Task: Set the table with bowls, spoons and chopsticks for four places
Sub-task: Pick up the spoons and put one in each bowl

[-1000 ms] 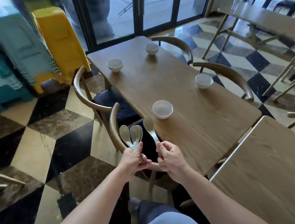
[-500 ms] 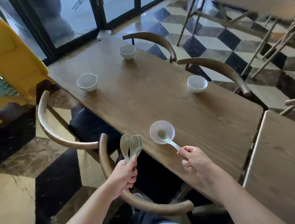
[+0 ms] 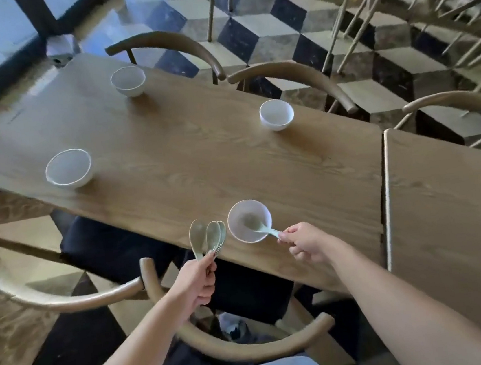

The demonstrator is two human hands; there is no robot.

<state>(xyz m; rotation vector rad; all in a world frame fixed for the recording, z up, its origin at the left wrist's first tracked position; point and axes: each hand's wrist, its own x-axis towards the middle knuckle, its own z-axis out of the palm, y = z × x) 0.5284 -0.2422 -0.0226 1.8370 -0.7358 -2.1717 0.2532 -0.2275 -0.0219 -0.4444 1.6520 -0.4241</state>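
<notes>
Hands are working over a wooden tabletop (image 3: 200,163) being set for a meal: the right hand (image 3: 304,244) is pinching the handle end of a pale green spoon (image 3: 261,229), whose scoop is lying inside a white bowl (image 3: 237,213) that is standing close to the tabletop's near long edge. The left hand (image 3: 195,282) is gripping three more spoons (image 3: 208,238) by their handles, their scoops fanning upward just beside that bowl, over the same near edge. A second bowl (image 3: 68,168) is sitting farther left along the near edge. A third bowl (image 3: 128,81) and a fourth bowl (image 3: 276,114) are sitting along the far long edge, the third nearer the tabletop's far left end; none of these three is showing a spoon. Chairs with curved wooden backs (image 3: 35,295) are standing along both long sides, one directly below the person's arms. A second wooden table (image 3: 447,202) is butting against the right end, and a checkered floor (image 3: 290,33) is spreading beyond it. Motion blur is softening the frame's upper right corner.
</notes>
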